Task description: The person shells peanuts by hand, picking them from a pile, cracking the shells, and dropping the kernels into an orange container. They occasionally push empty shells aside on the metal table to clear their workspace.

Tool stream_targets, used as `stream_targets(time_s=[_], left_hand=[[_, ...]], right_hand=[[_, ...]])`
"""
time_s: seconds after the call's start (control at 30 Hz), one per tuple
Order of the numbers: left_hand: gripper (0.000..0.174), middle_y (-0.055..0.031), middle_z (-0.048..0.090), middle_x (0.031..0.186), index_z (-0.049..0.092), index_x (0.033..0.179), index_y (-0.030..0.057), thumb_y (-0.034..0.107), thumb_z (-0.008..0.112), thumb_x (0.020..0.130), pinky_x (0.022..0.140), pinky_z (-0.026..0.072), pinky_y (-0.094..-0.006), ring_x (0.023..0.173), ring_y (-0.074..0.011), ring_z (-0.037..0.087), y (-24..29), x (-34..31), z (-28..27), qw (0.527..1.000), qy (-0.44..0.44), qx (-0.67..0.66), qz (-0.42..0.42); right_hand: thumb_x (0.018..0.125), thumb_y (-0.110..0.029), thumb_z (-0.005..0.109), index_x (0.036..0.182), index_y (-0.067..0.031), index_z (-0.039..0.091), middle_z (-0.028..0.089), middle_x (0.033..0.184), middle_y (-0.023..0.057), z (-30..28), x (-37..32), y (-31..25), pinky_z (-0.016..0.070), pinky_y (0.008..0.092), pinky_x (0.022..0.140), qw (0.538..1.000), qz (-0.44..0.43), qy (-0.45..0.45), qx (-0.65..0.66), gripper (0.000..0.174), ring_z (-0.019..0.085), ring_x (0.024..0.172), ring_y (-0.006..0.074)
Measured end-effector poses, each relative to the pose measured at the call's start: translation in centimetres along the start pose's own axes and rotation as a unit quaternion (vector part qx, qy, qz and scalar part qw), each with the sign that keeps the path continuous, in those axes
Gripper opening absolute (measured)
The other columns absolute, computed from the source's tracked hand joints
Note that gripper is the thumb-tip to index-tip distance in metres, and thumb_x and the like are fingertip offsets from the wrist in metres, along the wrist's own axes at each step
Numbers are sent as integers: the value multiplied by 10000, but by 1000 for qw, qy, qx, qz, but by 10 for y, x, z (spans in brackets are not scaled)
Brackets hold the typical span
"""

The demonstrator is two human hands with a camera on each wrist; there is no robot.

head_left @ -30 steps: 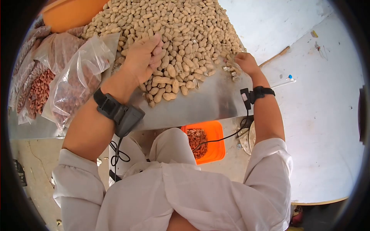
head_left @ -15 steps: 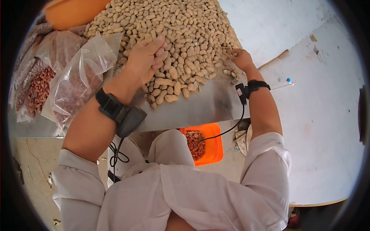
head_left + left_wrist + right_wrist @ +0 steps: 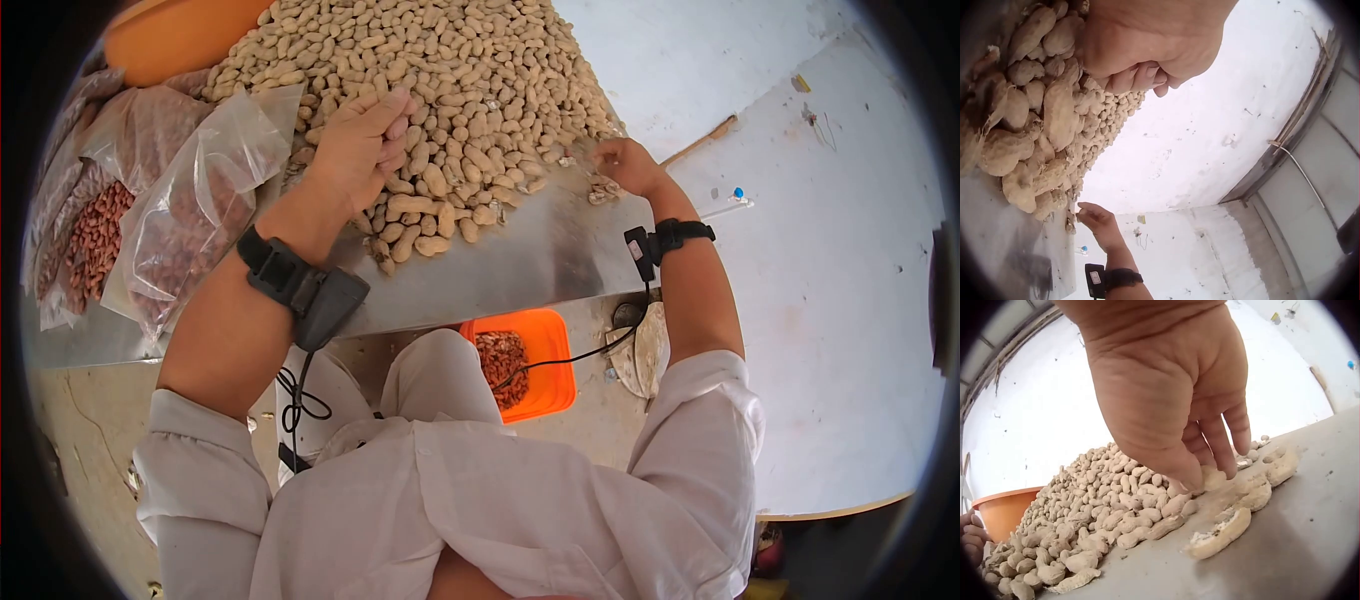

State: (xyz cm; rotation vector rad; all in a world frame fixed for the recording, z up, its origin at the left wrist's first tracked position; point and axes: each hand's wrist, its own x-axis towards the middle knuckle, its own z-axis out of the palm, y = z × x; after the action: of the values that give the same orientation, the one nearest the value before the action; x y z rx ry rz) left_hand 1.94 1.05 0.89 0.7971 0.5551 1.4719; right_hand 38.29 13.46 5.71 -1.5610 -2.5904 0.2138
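Note:
A large heap of unshelled peanuts lies on a metal tabletop. My left hand is over the heap's left front, its fingers curled in and the thumb against the index finger; the inside of the palm is hidden. At the heap's right edge, my right hand reaches down to the tabletop. In the right wrist view its thumb and fingers pinch a pale peanut shell, partly hidden by the thumb. Split peanut shells lie on the metal just beside those fingertips.
Clear plastic bags of red peanut kernels lie left of the heap, before an orange basin. Under the table's front edge stands an orange tub with reddish bits. A white surface and a thin stick are on the right.
My right hand has shifted slightly left and its fingers dip lower by the split shells. The left hand keeps its curled pose over the heap; the head view has shifted a little.

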Motion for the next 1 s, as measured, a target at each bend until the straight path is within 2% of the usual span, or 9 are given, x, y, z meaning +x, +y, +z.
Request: stream_targets(time_s=[0.07,0.17,0.27,0.37,0.47,0.57,0.67,0.87,1.0], left_hand=[[208,50,447,611,561,855,35,231,544,921,432,267,-195,479,-47,334,-1,1,0,1000,1,1,1],[209,51,451,612,560,855,36,233,544,921,433,271,-195,478,-47,335,1,-2,2,1000,18,11,2],[208,51,456,615,559,854,36,232,542,921,435,274,-194,478,-48,336,4,-2,3,1000,29,12,3],[199,48,460,623,559,863,32,220,539,922,437,279,-194,481,-50,337,3,-1,1,1000,20,5,-8],[179,40,461,635,565,929,18,193,531,923,437,287,-189,486,-49,341,2,-3,4,1000,14,5,-17],[208,29,461,656,557,1057,0,156,519,925,435,288,-177,494,-47,346,3,-6,12,1000,9,10,-15],[258,17,485,675,548,1133,-14,116,531,911,442,302,-183,505,-56,366,0,-4,6,1000,-3,10,0],[272,25,534,704,590,1119,-10,85,596,864,464,332,-177,544,-44,426,1,-6,17,992,51,74,91],[245,36,547,719,609,1082,-6,98,604,860,507,357,-158,584,-32,446,-2,2,7,985,33,87,145]], right_hand=[[713,-29,572,942,-77,680,648,858,132,7,2,-7,474,352,733,996,-63,20,65,258,611,836,255],[719,-39,582,937,-36,653,624,886,124,23,4,-14,461,316,747,995,-96,7,-3,230,584,816,226],[719,-53,540,899,-54,664,640,874,159,24,-1,-10,473,396,739,993,-95,19,-60,218,595,847,332],[716,-66,529,880,-56,658,633,820,174,14,-1,9,470,406,735,987,-43,-52,-145,209,587,822,361],[714,-77,568,824,-38,650,649,742,131,0,-9,-9,476,385,685,991,-9,24,-128,143,619,761,304],[774,-25,584,890,-13,645,669,832,102,-12,-2,-50,492,296,663,988,6,41,146,132,634,755,202],[824,-50,617,906,-17,634,664,825,84,1,10,-104,498,246,647,860,-96,63,496,90,630,747,152],[873,-148,601,927,-1,643,645,757,48,48,30,-207,451,200,563,686,-133,33,715,162,603,622,114],[892,-162,572,974,12,643,634,764,46,55,37,-228,438,204,546,705,-122,20,698,204,582,634,98]])
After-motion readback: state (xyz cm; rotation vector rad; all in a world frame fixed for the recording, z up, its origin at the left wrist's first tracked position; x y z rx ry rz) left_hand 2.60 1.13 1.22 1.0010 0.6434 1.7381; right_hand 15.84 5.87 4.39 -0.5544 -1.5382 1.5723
